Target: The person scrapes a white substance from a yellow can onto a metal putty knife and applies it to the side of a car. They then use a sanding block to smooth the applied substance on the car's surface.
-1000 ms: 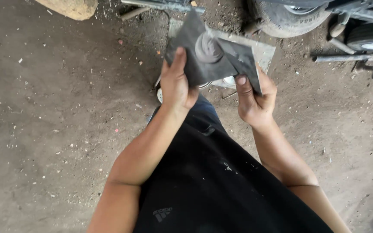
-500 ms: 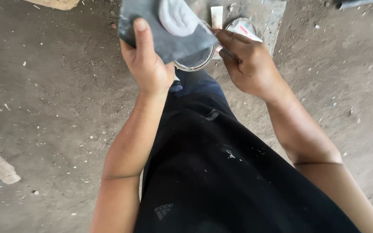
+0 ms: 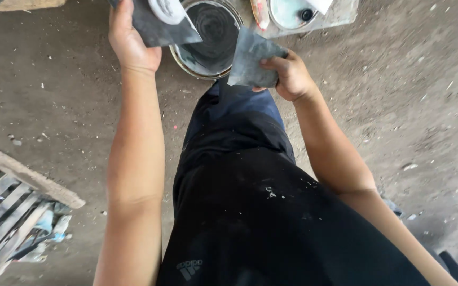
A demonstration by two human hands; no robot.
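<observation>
The left hand (image 3: 129, 45) has its fingers clamped on a dark panel (image 3: 157, 24); the right hand (image 3: 290, 77) pinches grey sandpaper (image 3: 250, 61). Just beyond the fingertips sits an open paint can (image 3: 210, 37), which a loose swing might tip.

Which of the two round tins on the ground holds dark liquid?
The larger open tin between the hands, directly ahead of the knee, holds dark liquid; the smaller tin on the slab beside it looks pale bluish inside.

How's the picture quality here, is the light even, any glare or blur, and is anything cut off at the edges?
Head view: soft, even daylight with no hard shadows; a faint sheen on the dark liquid in the open can; the left hand and its dark grey part are cropped by the top edge; the right hand with its grey sheet is sharp; the arms bow slightly from the wide lens.
</observation>
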